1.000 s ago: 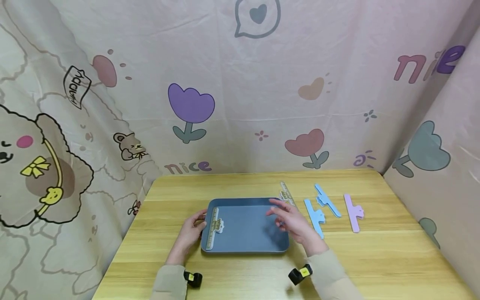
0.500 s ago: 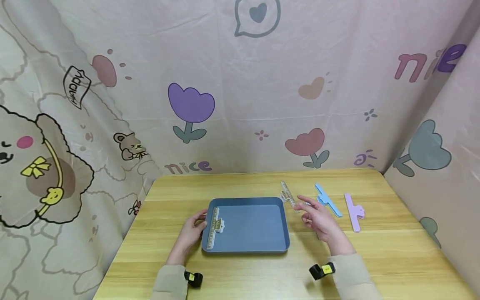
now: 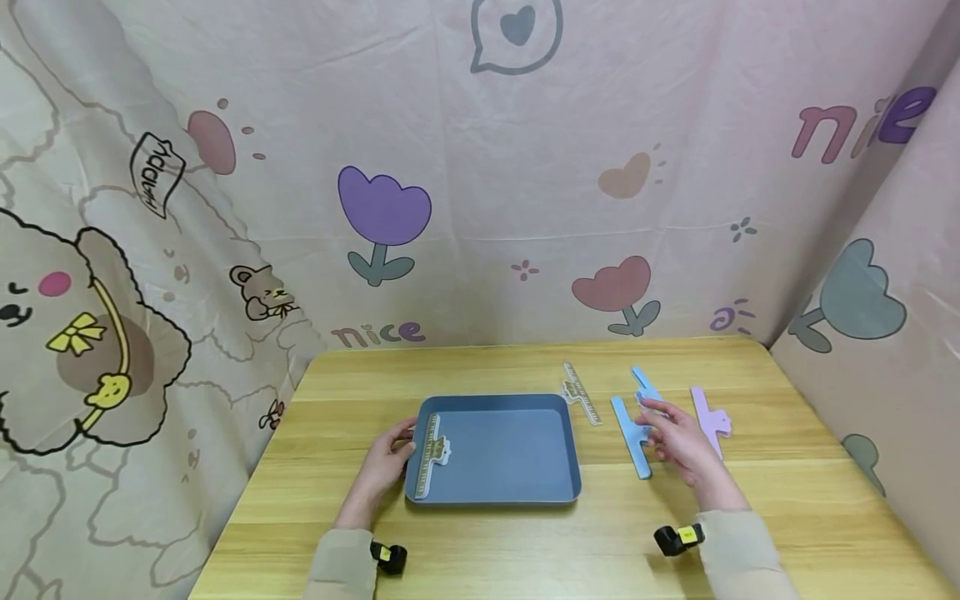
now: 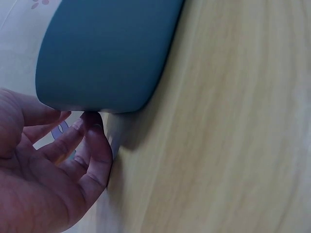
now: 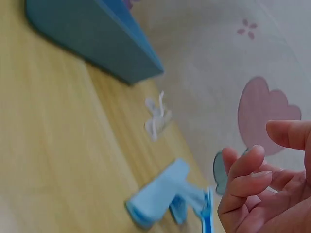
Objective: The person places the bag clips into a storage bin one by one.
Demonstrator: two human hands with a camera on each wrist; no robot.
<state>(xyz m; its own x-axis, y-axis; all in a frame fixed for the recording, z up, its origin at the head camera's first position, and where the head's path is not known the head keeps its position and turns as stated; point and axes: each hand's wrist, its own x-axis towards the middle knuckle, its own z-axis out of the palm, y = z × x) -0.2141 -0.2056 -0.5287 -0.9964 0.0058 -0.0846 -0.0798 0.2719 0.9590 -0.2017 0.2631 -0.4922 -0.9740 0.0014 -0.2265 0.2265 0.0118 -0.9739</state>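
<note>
Holding the blue-gray tray point(image 3: 506, 457) on the wooden table point(image 3: 525, 550), the left hand point(image 3: 385, 462) grips its nine o'clock edge. One patterned clip point(image 3: 429, 458) lies inside, toward nine; I see a second patterned clip point(image 3: 581, 394) outside, at two. Toward three o'clock, the right hand's point(image 3: 686, 450) loosely bent fingers hold nothing, near a blue clip point(image 3: 629, 433), another blue clip point(image 3: 643, 382) and a purple clip point(image 3: 704, 415).

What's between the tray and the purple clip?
Head view: patterned clip, near blue clip, far blue clip; the right hand is also over that stretch.
</note>
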